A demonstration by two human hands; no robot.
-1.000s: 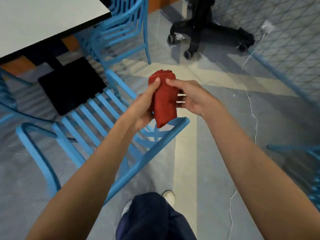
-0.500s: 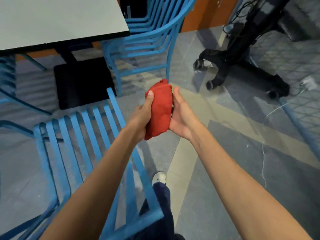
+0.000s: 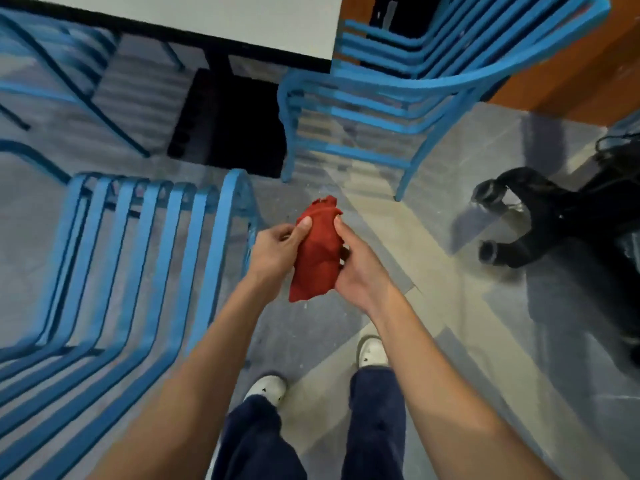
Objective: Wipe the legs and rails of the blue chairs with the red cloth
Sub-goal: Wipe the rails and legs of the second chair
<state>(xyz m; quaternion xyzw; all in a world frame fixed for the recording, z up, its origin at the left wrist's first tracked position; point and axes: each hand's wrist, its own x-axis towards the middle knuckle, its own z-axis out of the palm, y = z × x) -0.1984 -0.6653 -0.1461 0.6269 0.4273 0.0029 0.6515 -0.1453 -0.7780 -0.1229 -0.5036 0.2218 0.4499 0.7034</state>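
The red cloth is bunched up between both hands, held above the floor in front of me. My left hand pinches its left side with the thumb on top. My right hand cups its right side from below. A blue slatted chair stands at the lower left, its seat edge just left of my left hand. A second blue chair stands further off at the upper right, its front legs on the floor beyond the cloth. Neither hand touches a chair.
A white table with a black base stands at the top. Another blue chair is at the upper left. A black wheeled base sits on the floor at the right. My two feet stand below.
The view has tilted further down, showing my legs and feet. Both hands still hold the red cloth and have shifted their grip slightly on it.
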